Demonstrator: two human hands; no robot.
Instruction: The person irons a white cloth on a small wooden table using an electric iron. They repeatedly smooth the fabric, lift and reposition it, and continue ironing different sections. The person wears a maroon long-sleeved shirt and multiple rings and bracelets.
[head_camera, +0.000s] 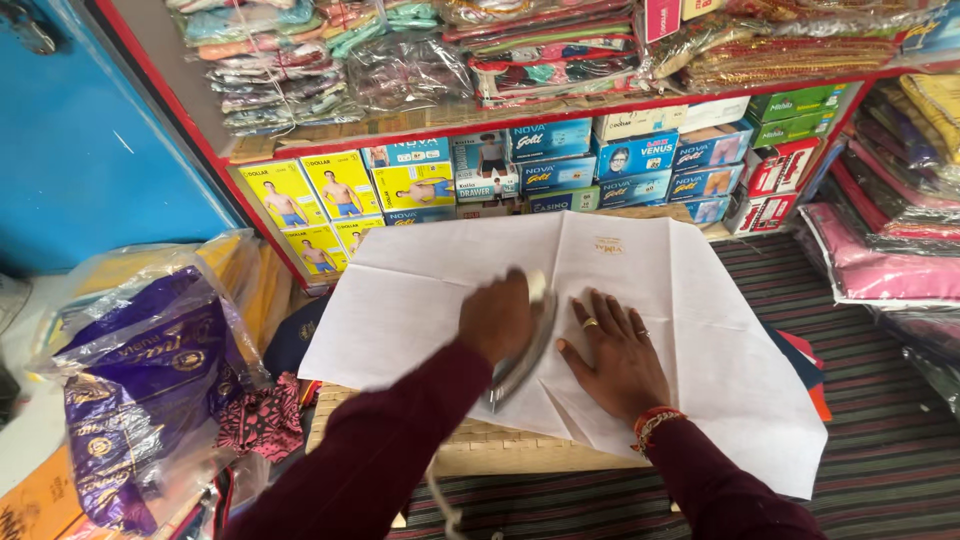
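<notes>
Lying on a woven board below shop shelves, white cloth; left hand grasps iron, right hand flat, unclenched

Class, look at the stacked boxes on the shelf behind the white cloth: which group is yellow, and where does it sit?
The yellow boxes stand at the left end of the row, beside the blue wall; the rest are blue, green, or red and white.

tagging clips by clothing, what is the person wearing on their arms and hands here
Both arms are covered by long dark maroon sleeves that reach the wrists. The right hand has a ring on two of its fingers, one gold-coloured, and a band of red and gold thread or bangles sits at its wrist. The left hand shows no ring or band from this angle. No gloves on either.
</notes>
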